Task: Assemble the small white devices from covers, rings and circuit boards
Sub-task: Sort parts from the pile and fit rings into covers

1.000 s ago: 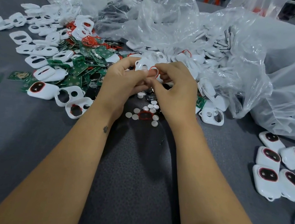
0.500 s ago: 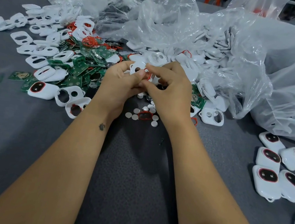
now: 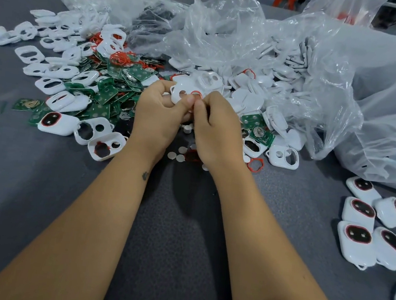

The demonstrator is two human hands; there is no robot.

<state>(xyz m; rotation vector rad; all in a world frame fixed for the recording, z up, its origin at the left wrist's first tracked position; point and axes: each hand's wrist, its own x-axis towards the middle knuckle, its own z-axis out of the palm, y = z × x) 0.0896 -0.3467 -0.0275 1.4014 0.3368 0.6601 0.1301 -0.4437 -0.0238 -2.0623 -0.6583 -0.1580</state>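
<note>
1. Where the two hands meet, the left hand [image 3: 157,110] grips a white cover [image 3: 182,91], fingers curled round it; a red ring [image 3: 196,94] sits at one of its holes.
2. Right hand [image 3: 216,127]: fingertips pinch at the ring, touching the left thumb.
3. Left of the hands: loose covers [image 3: 53,69] and green circuit boards [image 3: 104,92], heaped.
4. Beyond the hands: clear plastic bags [image 3: 302,50] of white parts.
5. Far right of the hands: finished devices [image 3: 357,239], grouped; small white discs [image 3: 176,156] below the hands.
</note>
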